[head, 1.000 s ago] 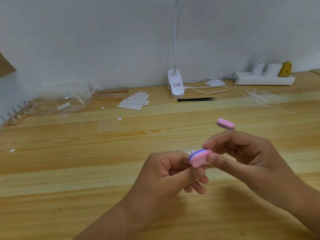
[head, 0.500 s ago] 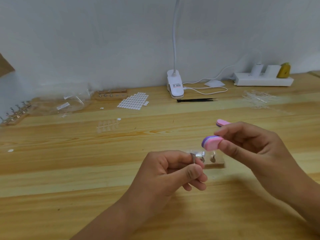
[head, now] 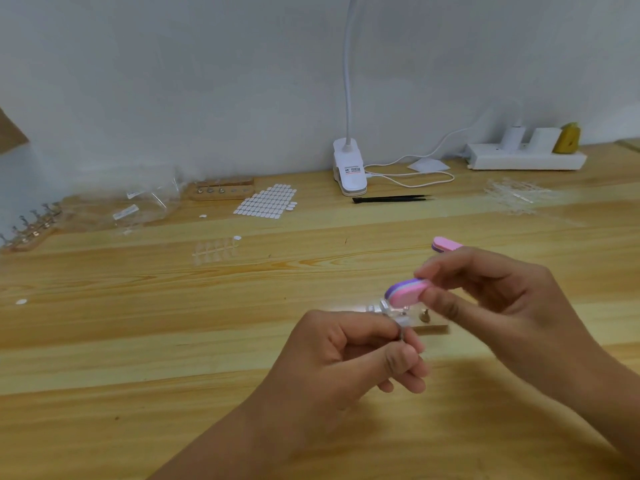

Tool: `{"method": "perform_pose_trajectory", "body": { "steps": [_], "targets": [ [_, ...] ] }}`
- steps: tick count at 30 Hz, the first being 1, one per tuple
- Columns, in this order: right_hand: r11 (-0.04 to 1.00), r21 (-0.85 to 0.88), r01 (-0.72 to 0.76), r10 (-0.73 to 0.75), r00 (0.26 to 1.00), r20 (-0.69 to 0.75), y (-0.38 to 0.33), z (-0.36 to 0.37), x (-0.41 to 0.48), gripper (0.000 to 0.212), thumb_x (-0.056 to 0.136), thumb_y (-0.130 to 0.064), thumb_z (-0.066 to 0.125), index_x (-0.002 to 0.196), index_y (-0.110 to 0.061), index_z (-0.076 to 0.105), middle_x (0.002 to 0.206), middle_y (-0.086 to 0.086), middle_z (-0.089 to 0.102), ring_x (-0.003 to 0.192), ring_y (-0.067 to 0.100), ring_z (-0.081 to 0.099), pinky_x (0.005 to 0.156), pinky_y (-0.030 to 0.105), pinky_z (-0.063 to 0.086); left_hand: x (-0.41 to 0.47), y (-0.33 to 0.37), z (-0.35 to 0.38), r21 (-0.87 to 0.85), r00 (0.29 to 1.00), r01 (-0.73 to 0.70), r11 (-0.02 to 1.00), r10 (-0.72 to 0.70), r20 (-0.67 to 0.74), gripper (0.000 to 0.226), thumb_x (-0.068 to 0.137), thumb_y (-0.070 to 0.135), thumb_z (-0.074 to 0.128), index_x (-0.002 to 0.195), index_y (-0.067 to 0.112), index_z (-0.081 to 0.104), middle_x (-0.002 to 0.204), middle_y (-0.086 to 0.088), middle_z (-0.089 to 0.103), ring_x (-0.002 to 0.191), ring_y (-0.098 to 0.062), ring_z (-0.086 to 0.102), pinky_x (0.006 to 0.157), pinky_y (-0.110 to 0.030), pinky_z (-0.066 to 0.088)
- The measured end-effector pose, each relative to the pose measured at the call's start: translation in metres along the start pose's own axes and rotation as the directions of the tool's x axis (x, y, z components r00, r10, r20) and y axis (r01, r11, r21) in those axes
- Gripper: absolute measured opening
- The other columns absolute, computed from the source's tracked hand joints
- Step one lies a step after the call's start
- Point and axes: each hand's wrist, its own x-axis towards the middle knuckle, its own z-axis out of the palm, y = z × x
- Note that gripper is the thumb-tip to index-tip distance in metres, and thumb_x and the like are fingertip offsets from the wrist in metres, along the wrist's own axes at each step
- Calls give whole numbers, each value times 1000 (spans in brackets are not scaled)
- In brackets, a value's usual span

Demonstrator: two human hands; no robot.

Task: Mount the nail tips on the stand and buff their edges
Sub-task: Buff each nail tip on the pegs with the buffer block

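Head view: the left hand (head: pixel 346 362) is pinching a metal peg (head: pixel 401 332) carrying a clear nail tip (head: pixel 388 306). The right hand (head: pixel 485 299) is pinching a rounded pink-and-purple foam buffer (head: pixel 405 292) just beside it.

Glare washes out the clear nail tip (head: pixel 389 308) at frame centre, edge unreadable, its holder (head: pixel 402 331) nearly buried in the left hand's (head: pixel 349 355) pinch. The buffer (head: pixel 405 291) pinched by the right hand (head: pixel 485 296) covers the tip's far side. The wooden stand (head: pixel 433 328) barely peeks out below. The second buffer (head: pixel 445 244) is half hidden behind a forefinger. The lamp neck (head: pixel 348 81) runs off the top edge, and the peg rack (head: pixel 31 226) is clipped at the left.
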Motion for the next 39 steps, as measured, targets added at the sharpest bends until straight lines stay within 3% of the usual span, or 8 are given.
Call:
{"method": "perform_pose_trajectory", "body": {
  "steps": [3, 8, 16, 19, 24, 28, 32, 39],
  "targets": [
    [987, 136, -85, 101, 988, -121, 2, -15, 4, 17, 72, -24, 74, 89, -23, 78, 95, 9, 77, 108, 20, 69, 95, 22, 53, 0, 1, -1, 26, 1000, -6, 1000, 7, -19, 10, 89, 21, 67, 90, 13, 73, 82, -5, 75, 75, -22, 74, 63, -24, 53],
    [994, 99, 39, -49, 994, 94, -7, 3, -4, 19, 83, -34, 77, 96, -22, 74, 88, -4, 75, 84, 10, 70, 99, 14, 44, 3, 3, -6, 41, 995, -26, 999, 30, -97, 15, 93, 14, 62, 91, 11, 77, 81, -7, 74, 74, -21, 72, 61, -24, 53],
    [982, 176, -68, 54, 995, 84, -4, -11, -1, 31, 74, -46, 82, 93, -22, 76, 87, 3, 75, 84, 13, 69, 89, 23, 54, 2, 7, -2, 43, 1000, 18, 999, -18, -7, 21, 95, 15, 47, 83, 5, 61, 71, -7, 62, 63, -24, 68, 58, -29, 48],
    [982, 184, -27, -14, 975, 221, -5, 3, -6, 20, 83, -32, 78, 96, -17, 74, 87, 6, 73, 83, 22, 68, 80, 25, 53, 0, 8, -2, 48, 998, 17, 999, -20, 56, 22, 97, 15, 46, 85, 4, 60, 72, -8, 61, 61, -25, 68, 59, -30, 47],
    [984, 167, -64, 57, 997, 48, -3, -11, 2, 18, 73, -13, 76, 88, -22, 78, 81, 2, 74, 77, 14, 69, 77, 17, 54, -1, 8, -4, 44, 996, 16, 999, -20, 84, 23, 98, 14, 43, 84, 7, 60, 71, -5, 62, 63, -24, 70, 60, -31, 47],
    [983, 185, 7, -44, 979, 199, -5, 1, -4, 14, 82, -25, 79, 95, -21, 76, 89, 2, 73, 84, 21, 68, 84, 21, 53, -2, 6, -3, 22, 990, 16, 1000, -18, 138, 24, 100, 16, 43, 87, 6, 62, 73, -5, 64, 63, -23, 70, 59, -29, 48],
    [988, 151, -45, 37, 998, 56, -1, -10, 2, 15, 78, -20, 75, 92, -21, 78, 85, 3, 75, 81, 17, 70, 84, 17, 53, -1, 6, -3, 10, 990, 28, 1000, -29, 138, 27, 100, 16, 39, 88, 9, 61, 71, -3, 62, 61, -22, 69, 58, -29, 49],
    [993, 114, 2, -18, 990, 141, -3, -2, -2, 11, 85, -18, 76, 96, -17, 76, 87, 3, 73, 83, 20, 69, 86, 20, 52, -3, 9, -3, -16, 983, 82, 997, -78, 165, 28, 99, 15, 34, 79, 12, 53, 63, -4, 49, 51, -23, 63, 60, -31, 48]
  ]
}}
